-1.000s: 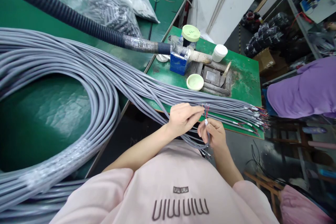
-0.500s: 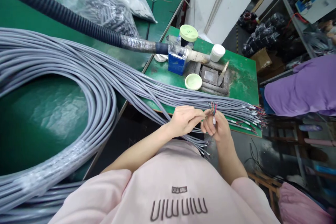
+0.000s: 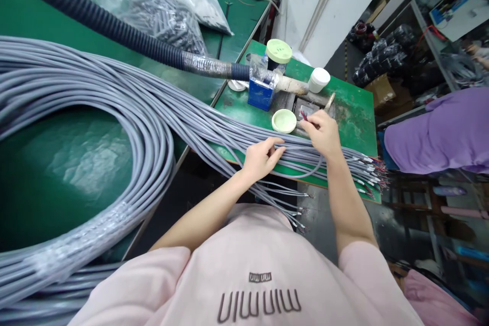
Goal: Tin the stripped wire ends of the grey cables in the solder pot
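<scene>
My right hand (image 3: 323, 132) is closed on a grey cable, pinching its end. Short red and dark wires (image 3: 303, 115) stick out of the fingertips, over a shiny square metal pot (image 3: 307, 109) sunk in the bench. The cable (image 3: 320, 165) bends down from this hand and curves back left. My left hand (image 3: 262, 159) rests by the bundle of grey cables (image 3: 244, 130), thumb and fingers apart, with nothing visibly gripped. A shallow pale green lid (image 3: 284, 121) lies just left of the right fingertips. Stripped, coloured cable ends (image 3: 376, 170) fan out at the bench's right edge.
A ribbed black hose (image 3: 153, 46) reaches across to a blue box (image 3: 260, 94) near the pot. Behind stand a white tub (image 3: 319, 79) and a green-lidded jar (image 3: 278, 51). A large cable coil (image 3: 153, 137) covers the left bench. A person in a purple garment (image 3: 439, 130) is at the right.
My right hand has moved up and away from my body, carrying the cable end from beside my left hand to the pot. My left hand has parted from it, its fingers loosened.
</scene>
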Action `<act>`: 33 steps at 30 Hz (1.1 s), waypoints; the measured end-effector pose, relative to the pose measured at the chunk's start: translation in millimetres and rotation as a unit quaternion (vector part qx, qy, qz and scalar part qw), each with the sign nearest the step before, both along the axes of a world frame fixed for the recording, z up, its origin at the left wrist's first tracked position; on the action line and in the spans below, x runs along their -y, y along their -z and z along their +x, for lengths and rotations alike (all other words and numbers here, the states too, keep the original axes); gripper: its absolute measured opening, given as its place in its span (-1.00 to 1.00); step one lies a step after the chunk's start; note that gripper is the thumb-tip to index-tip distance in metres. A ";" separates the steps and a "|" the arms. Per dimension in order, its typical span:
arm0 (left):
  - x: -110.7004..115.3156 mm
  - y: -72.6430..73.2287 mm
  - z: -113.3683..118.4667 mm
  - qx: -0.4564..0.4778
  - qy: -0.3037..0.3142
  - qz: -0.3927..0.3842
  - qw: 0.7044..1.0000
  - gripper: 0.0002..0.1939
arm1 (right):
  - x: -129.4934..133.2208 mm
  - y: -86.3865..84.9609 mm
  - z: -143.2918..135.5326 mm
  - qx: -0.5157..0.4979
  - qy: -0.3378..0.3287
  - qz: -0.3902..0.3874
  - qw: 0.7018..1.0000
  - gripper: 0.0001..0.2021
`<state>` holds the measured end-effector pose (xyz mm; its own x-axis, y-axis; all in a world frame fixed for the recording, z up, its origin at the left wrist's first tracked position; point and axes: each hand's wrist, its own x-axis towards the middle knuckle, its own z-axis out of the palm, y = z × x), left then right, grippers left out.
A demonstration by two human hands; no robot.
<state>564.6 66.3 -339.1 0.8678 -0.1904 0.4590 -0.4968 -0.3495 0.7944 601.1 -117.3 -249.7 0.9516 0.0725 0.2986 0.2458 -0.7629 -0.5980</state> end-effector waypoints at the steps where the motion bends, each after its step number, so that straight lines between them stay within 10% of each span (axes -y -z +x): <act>1: 0.0 4.2 1.7 -0.003 0.003 0.032 0.999 -0.80 | -0.4 2.8 13.2 -0.015 -0.007 -0.039 0.999 -0.74; 13: 3.9 19.6 2.9 0.053 0.013 0.122 0.991 -0.77 | -25.5 28.9 65.0 -0.132 -0.054 -0.317 0.938 -0.76; 25: 3.3 18.4 3.4 0.035 0.022 0.124 0.991 -0.76 | -13.7 19.9 63.0 -0.087 -0.042 -0.307 0.947 -0.74; 33: -0.3 3.7 5.9 -0.051 0.038 0.142 0.988 -0.80 | 51.6 32.1 81.4 -0.055 0.146 -0.288 0.945 -0.74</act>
<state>570.6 66.6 -342.8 0.8854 -0.3652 0.2877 -0.4520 -0.5311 0.7167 682.5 -168.8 -281.8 0.9792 -0.0783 0.1873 -0.0656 -0.9952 -0.0729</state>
